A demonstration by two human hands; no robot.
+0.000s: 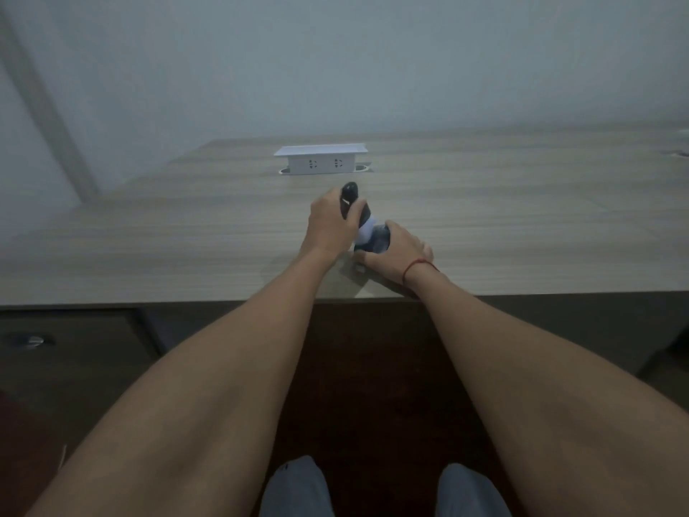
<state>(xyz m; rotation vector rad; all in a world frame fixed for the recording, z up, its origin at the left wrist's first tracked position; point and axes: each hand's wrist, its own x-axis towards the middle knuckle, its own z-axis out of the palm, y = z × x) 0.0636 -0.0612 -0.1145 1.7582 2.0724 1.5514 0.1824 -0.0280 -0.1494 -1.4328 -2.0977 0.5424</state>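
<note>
Near the front edge of the wooden desk (522, 218), my left hand (330, 225) grips the upper part of a dark, rounded, tilted object (350, 194) whose tip sticks out above my fingers. A pale band (366, 230) shows on its middle. My right hand (397, 251) is curled round its dark lower part (380, 238), low on the desk surface. A red string (419, 266) circles my right wrist. What the object is I cannot tell; the picture is dim and my hands cover most of it.
A white pop-up socket box (320, 158) with two outlets stands on the desk behind my hands. A wall rises behind the desk. A dark cabinet front with a metal handle (28, 341) lies below left. My knees (298, 486) show at the bottom.
</note>
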